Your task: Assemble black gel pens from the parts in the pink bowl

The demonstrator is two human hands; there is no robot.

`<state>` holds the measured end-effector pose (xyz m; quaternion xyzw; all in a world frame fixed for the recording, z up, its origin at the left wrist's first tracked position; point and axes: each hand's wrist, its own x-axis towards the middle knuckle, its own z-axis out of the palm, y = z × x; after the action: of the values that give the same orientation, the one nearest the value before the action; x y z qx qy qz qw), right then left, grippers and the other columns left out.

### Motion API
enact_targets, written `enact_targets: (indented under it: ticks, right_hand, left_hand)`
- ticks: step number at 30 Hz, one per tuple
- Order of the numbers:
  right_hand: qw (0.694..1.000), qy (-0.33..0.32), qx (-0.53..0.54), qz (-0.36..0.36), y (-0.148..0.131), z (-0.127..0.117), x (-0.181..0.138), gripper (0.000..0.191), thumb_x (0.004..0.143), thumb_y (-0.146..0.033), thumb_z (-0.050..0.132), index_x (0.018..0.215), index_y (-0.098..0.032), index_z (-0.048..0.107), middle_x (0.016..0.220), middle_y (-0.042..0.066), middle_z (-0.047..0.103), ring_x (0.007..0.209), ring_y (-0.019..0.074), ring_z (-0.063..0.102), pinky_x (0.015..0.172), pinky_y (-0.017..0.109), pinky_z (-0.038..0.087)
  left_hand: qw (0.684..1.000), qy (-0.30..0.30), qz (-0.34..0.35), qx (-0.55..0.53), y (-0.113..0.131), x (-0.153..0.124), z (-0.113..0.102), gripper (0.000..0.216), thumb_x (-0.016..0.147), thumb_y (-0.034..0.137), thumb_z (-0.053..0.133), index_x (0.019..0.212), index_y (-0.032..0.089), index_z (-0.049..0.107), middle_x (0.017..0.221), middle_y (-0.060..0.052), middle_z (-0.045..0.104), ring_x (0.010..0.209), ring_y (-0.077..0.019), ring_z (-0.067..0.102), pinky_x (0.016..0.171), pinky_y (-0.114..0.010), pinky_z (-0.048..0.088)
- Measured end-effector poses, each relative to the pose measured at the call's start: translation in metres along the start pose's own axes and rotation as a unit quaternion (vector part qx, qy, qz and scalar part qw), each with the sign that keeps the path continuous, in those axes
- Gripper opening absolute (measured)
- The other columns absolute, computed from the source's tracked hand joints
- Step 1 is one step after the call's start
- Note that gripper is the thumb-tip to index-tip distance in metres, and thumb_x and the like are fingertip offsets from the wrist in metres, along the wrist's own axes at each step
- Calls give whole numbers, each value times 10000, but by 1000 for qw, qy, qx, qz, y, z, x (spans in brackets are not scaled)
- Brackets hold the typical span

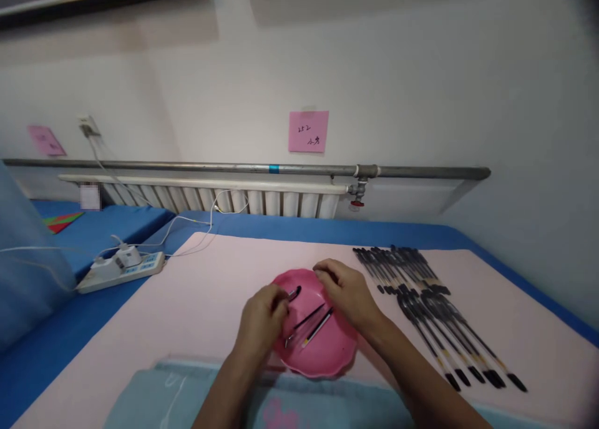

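Observation:
A pink scalloped plate (311, 363) lies before me with loose pen parts in it. Over its left side, my left hand (262, 320) has its fingers curled together. A black pen cap (294, 293) shows right at those fingertips; whether they grip it I cannot tell. My right hand (349, 292) is closed at the plate's upper right rim, thumb and forefinger drawn together, with anything between them hidden. Between the hands lie an ink refill (317, 327) with a pale, yellowish end and a thin dark stick-like part (309, 317).
To the right, two rows of black-capped pens (397, 270) lie on the pink sheet (215, 292). A light blue cloth (187, 395) is along the near edge. A power strip (121, 273) with white cables stands at left; a radiator (262, 201) runs along the wall.

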<state>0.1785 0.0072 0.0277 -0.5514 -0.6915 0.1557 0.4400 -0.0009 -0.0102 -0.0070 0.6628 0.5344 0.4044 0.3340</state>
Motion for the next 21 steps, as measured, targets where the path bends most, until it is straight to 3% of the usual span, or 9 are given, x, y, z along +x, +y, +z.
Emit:
enact_targets:
  ticks: [3, 7, 13, 21]
  right_hand:
    - [1000, -4, -12, 10, 15, -4, 3, 202, 808, -237, 434, 783, -190, 629, 803, 38, 686, 754, 179, 619, 698, 288, 454]
    - [999, -26, -31, 5, 19, -7, 7, 196, 814, -199, 436, 789, -193, 631, 806, 26, 682, 758, 164, 612, 708, 272, 443]
    - [991, -92, -97, -9, 17, -8, 6, 205, 805, -120, 437, 801, -180, 632, 806, 35, 665, 759, 156, 589, 697, 258, 414]
    - [962, -174, -213, -4, 6, -15, 5, 238, 841, -143, 409, 851, -164, 645, 846, 63, 670, 786, 171, 588, 695, 257, 372]
  left_hand:
    - [974, -97, 70, 190, 5, -4, 19, 160, 776, 178, 495, 739, 181, 651, 789, -87, 660, 770, -219, 578, 687, -316, 382]
    - [921, -182, 40, 342, 12, -6, 31, 241, 824, 234, 447, 819, 139, 668, 870, -153, 675, 847, -265, 600, 723, -345, 394]
    - [895, -240, 0, 375, 20, -6, 30, 250, 766, 232, 480, 887, 118, 668, 917, -159, 689, 863, -286, 621, 708, -349, 420]
    - [899, -235, -43, 366, 26, -7, 37, 262, 781, 198, 458, 916, 83, 652, 915, -211, 692, 843, -310, 645, 660, -347, 414]
